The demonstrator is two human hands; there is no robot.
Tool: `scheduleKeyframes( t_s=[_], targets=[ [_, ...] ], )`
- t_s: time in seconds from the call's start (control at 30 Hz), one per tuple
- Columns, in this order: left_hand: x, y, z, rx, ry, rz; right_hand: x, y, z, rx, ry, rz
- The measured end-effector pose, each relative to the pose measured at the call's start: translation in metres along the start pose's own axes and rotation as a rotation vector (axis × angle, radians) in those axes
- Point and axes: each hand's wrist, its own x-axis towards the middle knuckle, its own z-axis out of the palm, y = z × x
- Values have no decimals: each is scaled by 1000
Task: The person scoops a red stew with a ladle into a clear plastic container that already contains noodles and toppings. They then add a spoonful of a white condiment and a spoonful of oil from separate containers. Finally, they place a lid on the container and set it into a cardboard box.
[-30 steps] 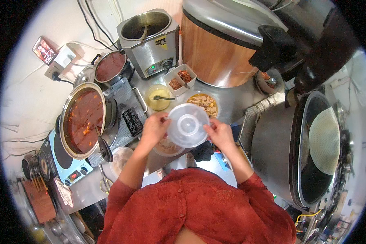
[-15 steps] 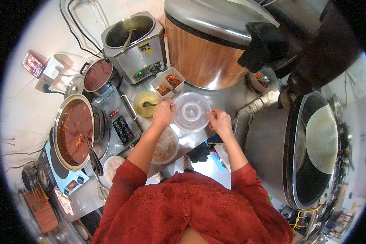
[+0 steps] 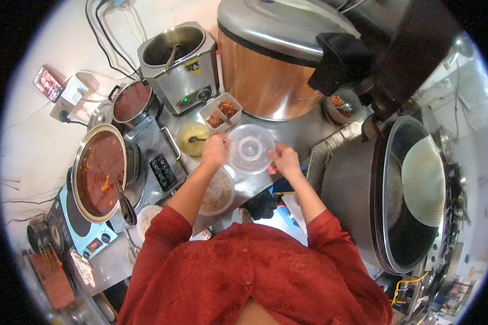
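Note:
Between my hands is a round clear plastic container point(image 3: 250, 149) with a ringed centre; whether it has a lid on is hard to tell. My left hand point(image 3: 216, 150) is closed on its left rim, and my right hand point(image 3: 284, 161) pinches the right rim. Just below my left wrist stands another clear round tub point(image 3: 218, 193) with pale contents, partly covered by my forearm. Beyond my left hand are a tub of yellowish sauce point(image 3: 193, 137) with a dark spoon and a two-part white box point(image 3: 218, 115) of reddish-brown condiments.
On the left, a pot of red sauce point(image 3: 101, 173) holds a ladle beside an induction cooker point(image 3: 162, 169). A steel warmer point(image 3: 181, 81) and a large wood-patterned cooker point(image 3: 271, 81) stand behind. A big dark pot point(image 3: 352, 195) is at the right.
My right hand's fingers have shifted slightly along the container's rim. The whole view has moved a little; both hands stay at the container.

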Motion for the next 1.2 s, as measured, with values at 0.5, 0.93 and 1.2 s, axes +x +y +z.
scheduleKeyframes(
  t_s=[0.5, 0.93, 1.2],
  targets=[
    [-22, 12, -21, -58, -34, -183, -44, 57, -34, 921, 531, 126],
    [7, 50, 15, 6, -70, 46, -33, -1, -9, -588, 678, -651],
    [-14, 87, 34, 312, -96, 83, -20, -14, -14, -644, 264, -208]
  ],
)
